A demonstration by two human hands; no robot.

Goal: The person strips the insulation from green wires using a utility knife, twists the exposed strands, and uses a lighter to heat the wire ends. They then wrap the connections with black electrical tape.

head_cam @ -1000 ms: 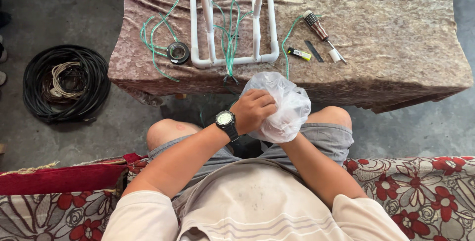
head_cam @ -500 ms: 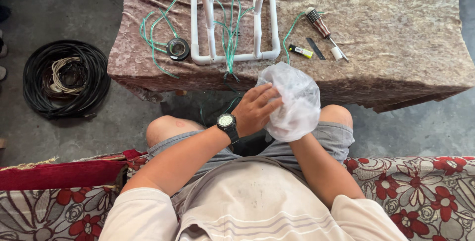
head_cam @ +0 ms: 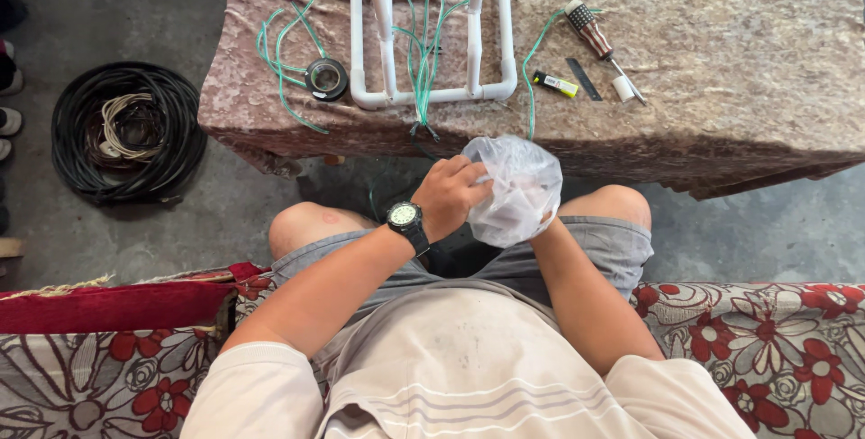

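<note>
Left hand (head_cam: 455, 194) pinches the clear plastic bag (head_cam: 515, 188); right hand's hidden inside, probably gripping too — thin film could tear if yanked.

The bag (head_cam: 518, 191) is thin, glossy, crinkled clear plastic (milky where it folds). The surface (head_cam: 739, 78) wears matt, mottled plush cloth. The pipe frame (head_cam: 431, 92) is smooth white plastic; the floor (head_cam: 135, 6) rough concrete.

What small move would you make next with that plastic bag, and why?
Probably spread the bag's mouth wider with the left hand. That hand pinches its top edge while the right hand is hidden inside or behind it, and the crumpled film hides the contents.
</note>
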